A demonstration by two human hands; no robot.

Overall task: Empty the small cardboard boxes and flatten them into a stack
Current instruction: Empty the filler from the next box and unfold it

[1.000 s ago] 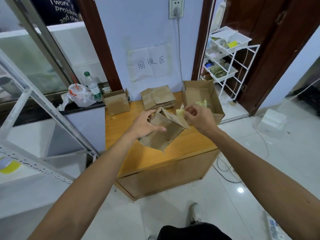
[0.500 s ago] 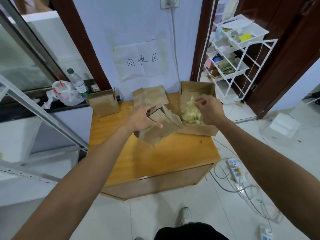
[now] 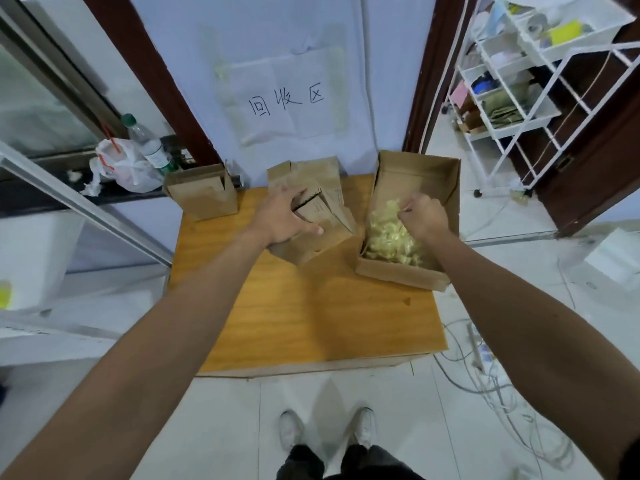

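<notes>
My left hand (image 3: 282,216) grips a small open cardboard box (image 3: 320,237), tilted over the wooden table (image 3: 311,317). To its right stands a larger open cardboard box (image 3: 415,188) holding a heap of pale yellow packing filler (image 3: 389,239). My right hand (image 3: 420,216) is inside that box, fingers curled and pinching a bit of filler. Behind the held box lies a stack of flattened boxes (image 3: 308,174) against the wall. Another small box (image 3: 202,194) stands upright at the table's back left corner.
A plastic bottle (image 3: 147,143) and a white plastic bag (image 3: 119,166) sit on the dark ledge at left. A white wire rack (image 3: 519,81) stands at right. Cables and a power strip (image 3: 483,355) lie on the floor by the table's right edge.
My right hand moved from the small box's opening to the larger box with filler and lowered into it. My left hand kept its grip on the small box, which sank closer to the table.
</notes>
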